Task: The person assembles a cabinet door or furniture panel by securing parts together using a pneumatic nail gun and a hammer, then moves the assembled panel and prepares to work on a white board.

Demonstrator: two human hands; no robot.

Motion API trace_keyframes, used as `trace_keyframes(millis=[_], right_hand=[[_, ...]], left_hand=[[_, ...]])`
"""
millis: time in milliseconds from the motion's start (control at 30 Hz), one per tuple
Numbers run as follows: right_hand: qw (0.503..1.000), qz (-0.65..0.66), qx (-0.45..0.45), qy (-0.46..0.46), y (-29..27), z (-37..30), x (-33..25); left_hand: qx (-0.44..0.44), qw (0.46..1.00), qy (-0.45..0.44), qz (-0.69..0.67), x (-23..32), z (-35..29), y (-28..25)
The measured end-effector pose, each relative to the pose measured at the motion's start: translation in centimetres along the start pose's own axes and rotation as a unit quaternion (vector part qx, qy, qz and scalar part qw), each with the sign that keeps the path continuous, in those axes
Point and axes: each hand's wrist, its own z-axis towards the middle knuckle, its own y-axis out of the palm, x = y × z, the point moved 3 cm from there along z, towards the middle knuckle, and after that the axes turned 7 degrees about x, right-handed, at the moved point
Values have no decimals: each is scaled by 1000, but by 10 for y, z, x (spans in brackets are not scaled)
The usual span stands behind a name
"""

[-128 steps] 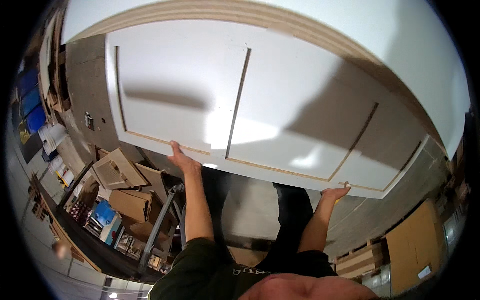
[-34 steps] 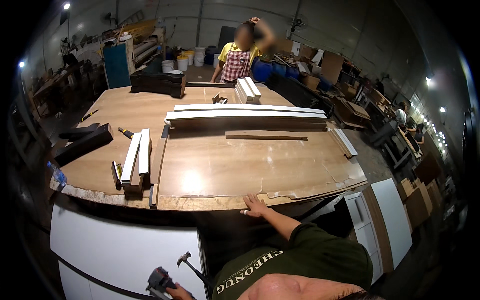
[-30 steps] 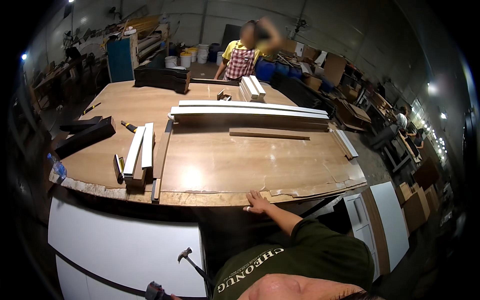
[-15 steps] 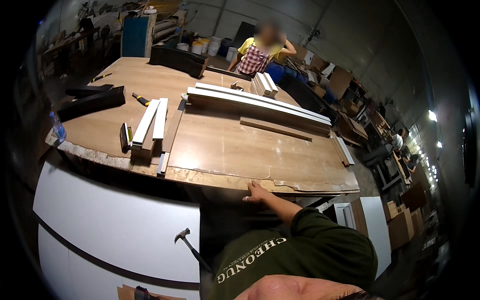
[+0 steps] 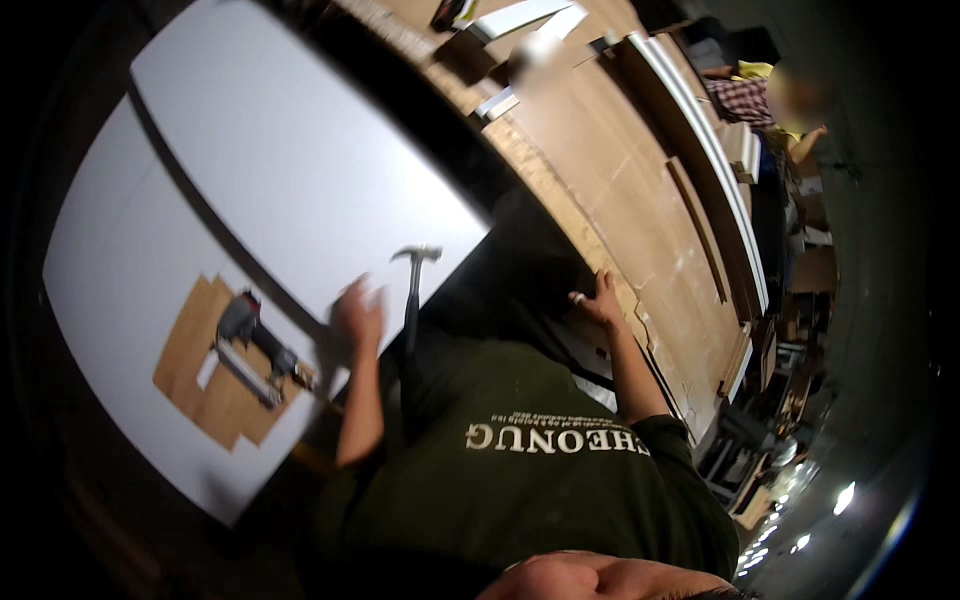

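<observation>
My left hand (image 5: pixel 358 315), blurred by motion, is above a white panel (image 5: pixel 290 150) on my left; whether its fingers are apart is unclear. Just right of it lies a claw hammer (image 5: pixel 413 290) with a metal head and dark handle, its head over the panel's corner. On the other side, a nail gun (image 5: pixel 250 345) rests on a piece of brown board (image 5: pixel 190 360). My right hand (image 5: pixel 603 298), a ring on one finger, touches the worn edge of the wooden worktable (image 5: pixel 640 220), thumb spread from the fingers.
Long white-edged boards (image 5: pixel 700 150) and a thin wooden strip (image 5: pixel 697 230) lie on the worktable. Shorter white-edged pieces (image 5: pixel 520 18) lie toward its left end. A person in a checked apron (image 5: pixel 742 100) stands beyond the table. A dark gap (image 5: pixel 500 260) separates panel and table.
The view has swung left and down, bringing the nail gun fully into sight. My left hand has come into view over the white panel. My right hand stays at the table edge.
</observation>
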Motion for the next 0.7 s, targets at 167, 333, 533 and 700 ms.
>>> trace_keyframes(millis=[167, 333, 533, 700], right_hand=[[999, -23, 19, -36, -3, 1, -1], [998, -4, 24, -58, 3, 2, -6], [997, -20, 50, -58, 8, -3, -2], [997, -28, 47, -54, 5, -2, -11]], left_hand=[[23, 993, 96, 66, 51, -5, 69], [197, 979, -16, -39, -16, -18, 26], [400, 891, -199, 79, -186, -53, -89], [371, 860, -268, 228, -207, -53, -134]])
